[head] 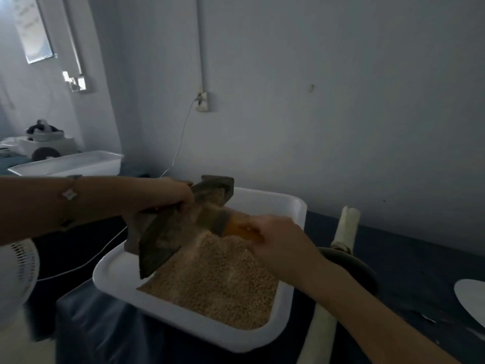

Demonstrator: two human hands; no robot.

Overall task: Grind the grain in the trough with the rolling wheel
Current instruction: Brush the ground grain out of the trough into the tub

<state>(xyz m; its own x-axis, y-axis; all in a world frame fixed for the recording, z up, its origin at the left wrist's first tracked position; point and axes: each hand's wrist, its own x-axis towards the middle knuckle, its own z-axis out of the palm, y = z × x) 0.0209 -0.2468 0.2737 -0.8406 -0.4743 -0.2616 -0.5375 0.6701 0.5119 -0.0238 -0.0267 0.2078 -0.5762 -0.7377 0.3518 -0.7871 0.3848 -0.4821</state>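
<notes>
Grain [220, 282] lies heaped in a white rectangular tray [265, 199], filling its near and right part, while the tray's left floor is bare. The tray rests on a surface [409, 261] draped in dark blue cloth. Above the tray's left half a dark stone trough [168, 232] is held tilted, its far end raised over the tray's far rim and its near end low over the tray's left floor, close to the heap; whether it touches the tray cannot be told. The left hand [173, 195] grips the trough's upper edge, fingers curled over it, with a bracelet [69, 194] on the forearm. The right hand [278, 240] is over the tray's middle, closed around an orange brush [244, 229] whose blurred head meets the trough's inner face. A thin stream of grain falls from the trough onto the heap. Right of the tray lies the rolling wheel [351, 269], a dark disc on a pale wooden axle [346, 224], partly hidden by the right forearm. Far right of the tray, a white plate [472, 298] edge shows. Left of the tray stands a white fan [18, 271], and beyond it a second white tray [68, 162]. A wall socket [202, 102] with a white cable is behind the tray.
</notes>
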